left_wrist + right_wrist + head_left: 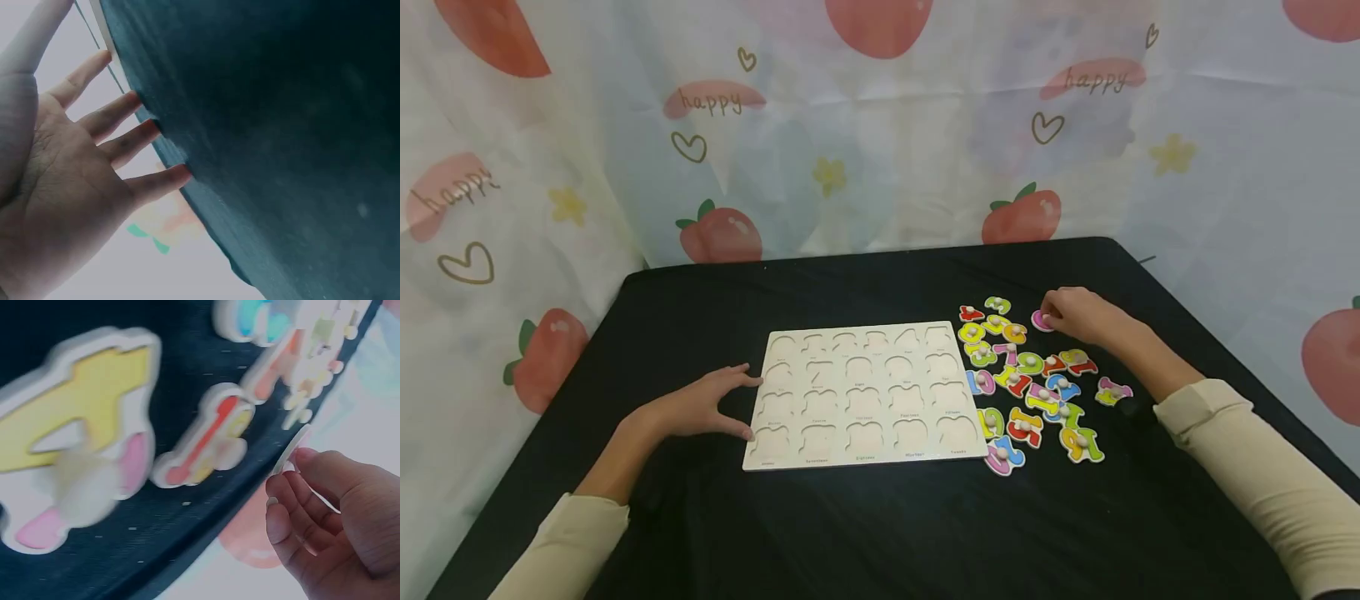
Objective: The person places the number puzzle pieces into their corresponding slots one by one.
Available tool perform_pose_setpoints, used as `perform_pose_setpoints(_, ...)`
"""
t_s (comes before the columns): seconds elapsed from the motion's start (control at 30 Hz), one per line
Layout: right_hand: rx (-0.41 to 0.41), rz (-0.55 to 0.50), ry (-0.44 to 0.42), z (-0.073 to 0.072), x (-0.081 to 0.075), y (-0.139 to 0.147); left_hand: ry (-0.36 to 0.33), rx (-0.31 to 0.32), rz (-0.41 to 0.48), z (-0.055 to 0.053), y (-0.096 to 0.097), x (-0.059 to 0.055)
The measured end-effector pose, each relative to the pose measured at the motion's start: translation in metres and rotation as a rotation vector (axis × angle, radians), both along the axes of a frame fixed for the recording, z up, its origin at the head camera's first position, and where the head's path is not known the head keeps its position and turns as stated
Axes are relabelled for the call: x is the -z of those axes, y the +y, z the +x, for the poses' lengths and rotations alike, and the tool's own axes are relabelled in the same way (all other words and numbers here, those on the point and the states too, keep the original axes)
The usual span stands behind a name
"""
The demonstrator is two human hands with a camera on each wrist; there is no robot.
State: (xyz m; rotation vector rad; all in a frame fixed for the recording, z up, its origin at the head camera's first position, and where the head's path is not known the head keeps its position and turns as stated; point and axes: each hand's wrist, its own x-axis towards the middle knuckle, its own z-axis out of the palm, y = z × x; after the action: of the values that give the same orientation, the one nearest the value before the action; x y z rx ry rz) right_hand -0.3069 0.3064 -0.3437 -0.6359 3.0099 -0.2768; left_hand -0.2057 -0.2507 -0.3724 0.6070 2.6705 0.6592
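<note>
A pale wooden number-puzzle board with rows of number-shaped recesses lies on the black cloth. At its left edge rests my left hand, thumb and fingers spread, fingertips right at the rim. In the left wrist view the palm of that left hand shows with its fingers straight. Beyond the loose pieces, my right hand pinches a pink puzzle piece between thumb and fingers. Seen edge-on in the right wrist view, this thin puzzle piece is tilted, and its number is hidden.
Several colourful knobbed number pieces lie scattered right of the board, some overlapping. A yellow-and-pink number piece appears large in the right wrist view. Black cloth covers the table; a printed curtain hangs behind it.
</note>
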Motion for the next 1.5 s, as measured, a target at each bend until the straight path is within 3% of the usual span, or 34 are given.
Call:
perform_pose_setpoints(0.3, -0.063, -0.016, 0.026, 0.008, -0.021, -0.037, -0.006, -0.043, -0.013, -0.001, 0.002, -0.006)
perform_pose_setpoints(0.83, -0.200, -0.036, 0.044, 0.012, -0.031, -0.105, 0.003, -0.062, -0.010, 0.004, 0.001, -0.007)
perform_pose_setpoints(1.5, -0.186, -0.002, -0.096, -0.003, -0.018, -0.161, 0.009, -0.040, -0.037, -0.003, 0.003, -0.004)
